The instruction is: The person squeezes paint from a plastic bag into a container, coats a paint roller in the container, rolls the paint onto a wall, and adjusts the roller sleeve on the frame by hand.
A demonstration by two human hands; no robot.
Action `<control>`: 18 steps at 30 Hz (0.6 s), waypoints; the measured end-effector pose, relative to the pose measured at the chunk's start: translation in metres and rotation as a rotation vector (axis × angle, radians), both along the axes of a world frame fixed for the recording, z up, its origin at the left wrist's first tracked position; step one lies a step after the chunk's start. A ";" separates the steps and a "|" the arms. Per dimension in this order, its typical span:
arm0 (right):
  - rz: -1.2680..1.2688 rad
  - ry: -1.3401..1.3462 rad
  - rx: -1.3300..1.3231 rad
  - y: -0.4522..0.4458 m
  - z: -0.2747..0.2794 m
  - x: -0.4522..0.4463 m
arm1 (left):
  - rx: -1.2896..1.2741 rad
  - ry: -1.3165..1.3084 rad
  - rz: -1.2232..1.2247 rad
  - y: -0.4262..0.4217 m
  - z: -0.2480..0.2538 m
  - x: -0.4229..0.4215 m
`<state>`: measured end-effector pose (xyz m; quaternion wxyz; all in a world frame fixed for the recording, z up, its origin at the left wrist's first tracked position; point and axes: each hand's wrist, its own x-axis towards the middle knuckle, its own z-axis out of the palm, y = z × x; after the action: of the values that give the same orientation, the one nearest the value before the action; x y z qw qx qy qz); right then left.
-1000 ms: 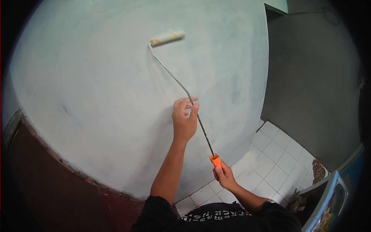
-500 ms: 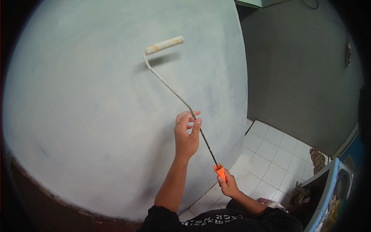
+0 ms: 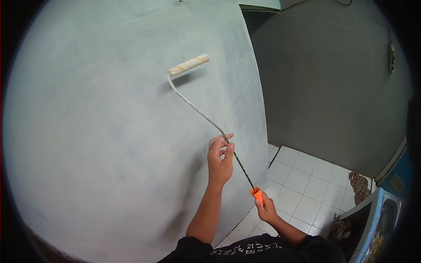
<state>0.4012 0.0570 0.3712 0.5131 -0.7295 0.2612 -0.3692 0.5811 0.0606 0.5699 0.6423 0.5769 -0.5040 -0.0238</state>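
A paint roller [image 3: 195, 110] slants across the middle of the view, its long bent metal rod running up to a whitish sleeve with yellowish streaks. My right hand [image 3: 266, 207] is wrapped round its orange handle [image 3: 257, 195] at the lower end. Higher up, my left hand [image 3: 221, 158] has the rod between thumb and curled fingers, in a loose hold. Pale specks mark the left fingers. The sleeve is up against or just off the pale, patchily coated wall [image 3: 118, 131]; a shadow lies below it, and I cannot tell whether they touch.
A dark grey wall [image 3: 324, 83] stands beyond the pale wall's right edge, with a power strip [image 3: 391, 58] hanging on it. White floor tiles [image 3: 302, 184] lie below. At lower right are a brown crumpled cloth [image 3: 359, 187] and a blue-white appliance [image 3: 372, 219].
The view has shifted, showing more of the upper wall. Both hands and the roller sit slightly lower and further right in view, with the same hold.
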 end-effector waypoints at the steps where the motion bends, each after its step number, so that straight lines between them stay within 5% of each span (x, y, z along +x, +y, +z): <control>1: 0.001 0.007 -0.002 0.002 -0.004 0.004 | -0.002 0.007 0.001 0.002 -0.003 0.003; 18: -0.004 -0.106 -0.044 -0.039 -0.052 0.038 | 0.011 -0.006 -0.010 -0.027 -0.048 0.026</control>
<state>0.4392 0.0176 0.3192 0.5093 -0.7196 0.2267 -0.4141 0.6068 0.0332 0.5216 0.6375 0.5779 -0.5088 -0.0278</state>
